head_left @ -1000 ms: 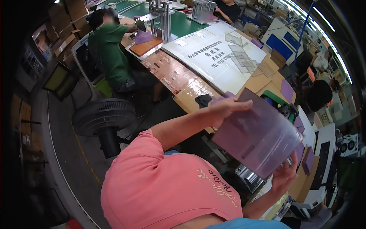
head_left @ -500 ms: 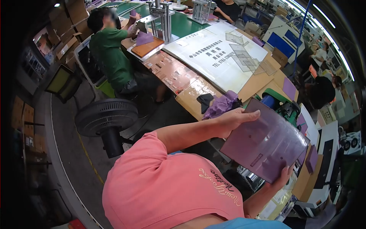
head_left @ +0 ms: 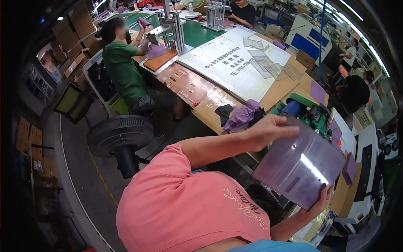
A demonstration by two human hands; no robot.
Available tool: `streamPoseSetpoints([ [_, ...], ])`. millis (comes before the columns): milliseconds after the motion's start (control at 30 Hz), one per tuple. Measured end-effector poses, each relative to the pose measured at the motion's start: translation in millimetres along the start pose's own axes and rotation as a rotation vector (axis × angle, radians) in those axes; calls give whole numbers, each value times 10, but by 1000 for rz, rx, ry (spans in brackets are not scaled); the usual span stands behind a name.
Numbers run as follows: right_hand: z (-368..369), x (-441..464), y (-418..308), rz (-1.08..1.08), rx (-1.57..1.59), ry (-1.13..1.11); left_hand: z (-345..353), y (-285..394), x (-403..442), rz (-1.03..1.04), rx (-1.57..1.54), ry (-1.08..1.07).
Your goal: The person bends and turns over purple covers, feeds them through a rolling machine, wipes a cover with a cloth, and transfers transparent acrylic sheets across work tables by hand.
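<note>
**Here, a panel (head_left: pixel 300 157) raised between two hands**

The panel, purple-tinted and glossy, is held in the air, tilted, in front of the wearer's pink shirt (head_left: pixel 193 206). The left hand (head_left: pixel 273 132) grips its upper-left edge, the thumb lying over the face; the fingers are partly blurred. The right hand (head_left: pixel 319 203) is closed on the lower-right edge, fingertips on the face, the rest of its grip hidden behind. A bright streak of reflected light crosses the surface, and a dark, narrow rectangular mark lies toward the lower edge. Beyond the upper edge stands a green machine (head_left: pixel 315 119); near the left forearm, a crumpled purple bundle (head_left: pixel 243 116) rests on the workbench (head_left: pixel 208 112).

The step in hand appears to be holding and angling the panel, possibly to view its face. Any next move would seem to call for even pressure from both hands, with contact kept toward the edges and clearance from the machine.
</note>
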State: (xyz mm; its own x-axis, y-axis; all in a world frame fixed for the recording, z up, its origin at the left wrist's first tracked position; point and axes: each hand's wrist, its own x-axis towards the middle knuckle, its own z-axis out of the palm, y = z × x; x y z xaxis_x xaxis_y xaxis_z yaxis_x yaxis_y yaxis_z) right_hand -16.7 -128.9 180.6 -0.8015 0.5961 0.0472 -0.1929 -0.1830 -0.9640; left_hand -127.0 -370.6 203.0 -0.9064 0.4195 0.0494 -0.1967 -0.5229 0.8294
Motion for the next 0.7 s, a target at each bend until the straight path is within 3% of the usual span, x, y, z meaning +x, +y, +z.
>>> streamPoseSetpoints([
  [333,-479,143,-178,-37,120,129,388,-389,-289,-317,442,-432],
  [533,-1010,323,-13,2,221,-72,490,-568,-248,-413,481,-544],
  [600,-1182,372,48,18,196,-26,603,-532,-261,-468,444,-615],
  [700,-1243,360,27,6,169,74,686,-547,-287,-557,516,-521],
])
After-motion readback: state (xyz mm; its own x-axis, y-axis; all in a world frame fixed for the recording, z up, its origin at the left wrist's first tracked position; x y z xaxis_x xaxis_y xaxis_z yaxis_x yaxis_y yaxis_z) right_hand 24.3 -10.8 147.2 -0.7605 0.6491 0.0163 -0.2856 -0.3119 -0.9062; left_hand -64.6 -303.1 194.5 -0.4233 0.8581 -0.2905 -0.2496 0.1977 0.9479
